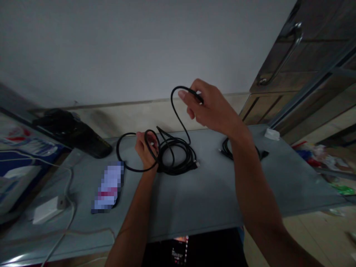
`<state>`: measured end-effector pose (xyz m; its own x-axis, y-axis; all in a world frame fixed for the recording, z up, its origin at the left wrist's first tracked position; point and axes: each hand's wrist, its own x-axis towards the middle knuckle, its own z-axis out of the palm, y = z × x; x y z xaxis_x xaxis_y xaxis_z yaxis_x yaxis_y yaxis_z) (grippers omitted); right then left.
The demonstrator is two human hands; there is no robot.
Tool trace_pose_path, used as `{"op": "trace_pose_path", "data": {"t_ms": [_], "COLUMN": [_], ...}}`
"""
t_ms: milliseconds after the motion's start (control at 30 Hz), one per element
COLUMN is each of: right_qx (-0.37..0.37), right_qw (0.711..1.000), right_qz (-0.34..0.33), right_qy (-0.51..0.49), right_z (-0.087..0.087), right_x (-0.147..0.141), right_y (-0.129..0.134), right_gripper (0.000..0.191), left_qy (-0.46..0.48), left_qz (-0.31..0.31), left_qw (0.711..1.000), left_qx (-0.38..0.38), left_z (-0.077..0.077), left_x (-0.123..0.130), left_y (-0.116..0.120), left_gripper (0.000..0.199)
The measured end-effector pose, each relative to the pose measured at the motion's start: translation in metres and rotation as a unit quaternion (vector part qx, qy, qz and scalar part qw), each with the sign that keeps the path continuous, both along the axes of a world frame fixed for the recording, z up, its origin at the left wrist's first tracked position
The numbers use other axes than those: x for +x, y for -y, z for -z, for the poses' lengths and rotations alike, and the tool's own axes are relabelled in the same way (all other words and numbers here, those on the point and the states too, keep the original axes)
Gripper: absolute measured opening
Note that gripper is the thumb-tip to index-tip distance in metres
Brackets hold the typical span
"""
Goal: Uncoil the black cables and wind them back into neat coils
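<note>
A long black cable (178, 172) lies in a round coil on the grey table, with a metal-tipped connector at the coil's right side. My left hand (147, 148) is closed on loops of this cable at the coil's left edge; one wide loop hangs out to its left. Raised above the table, my right hand (205, 105) pinches a length of the black cable between thumb and fingers. From there the cable curves down to the coil. A second black cable (227, 150) lies partly hidden behind my right forearm.
A phone with a blurred screen (108, 187) lies left of my left forearm. Farther left are a white adapter (50, 209), white cords and a dark object (80, 135) against the wall. A small white item (272, 134) sits at the back right, near a handled door (286, 55).
</note>
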<state>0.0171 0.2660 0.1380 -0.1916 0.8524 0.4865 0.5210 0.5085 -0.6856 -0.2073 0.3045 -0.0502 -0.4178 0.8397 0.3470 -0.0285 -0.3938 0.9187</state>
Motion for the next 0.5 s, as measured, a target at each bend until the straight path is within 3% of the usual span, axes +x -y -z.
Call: {"op": "trace_pose_path", "data": {"t_ms": [133, 233, 367, 500], "right_qx": [0.111, 0.183, 0.256, 0.294], "right_qw": [0.982, 0.944, 0.844, 0.729], "right_qz": [0.064, 0.128, 0.248, 0.271], "right_qy": [-0.135, -0.244, -0.4, -0.556], "right_z": [-0.008, -0.014, -0.024, -0.027], "right_x": [0.021, 0.041, 0.074, 0.11], "right_y": [-0.006, -0.009, -0.006, 0.003], "right_gripper": [0.041, 0.041, 0.046, 0.056], "left_qy": [0.038, 0.064, 0.103, 0.139], "left_qz": [-0.009, 0.005, 0.004, -0.014], "left_qw": [0.999, 0.997, 0.993, 0.99], "left_qx": [-0.016, -0.04, -0.051, -0.032], "left_z": [0.014, 0.026, 0.037, 0.042], "left_x": [-0.014, -0.025, -0.039, -0.049], "left_y": [-0.014, -0.023, -0.03, -0.034], "left_gripper": [0.067, 0.067, 0.066, 0.066]}}
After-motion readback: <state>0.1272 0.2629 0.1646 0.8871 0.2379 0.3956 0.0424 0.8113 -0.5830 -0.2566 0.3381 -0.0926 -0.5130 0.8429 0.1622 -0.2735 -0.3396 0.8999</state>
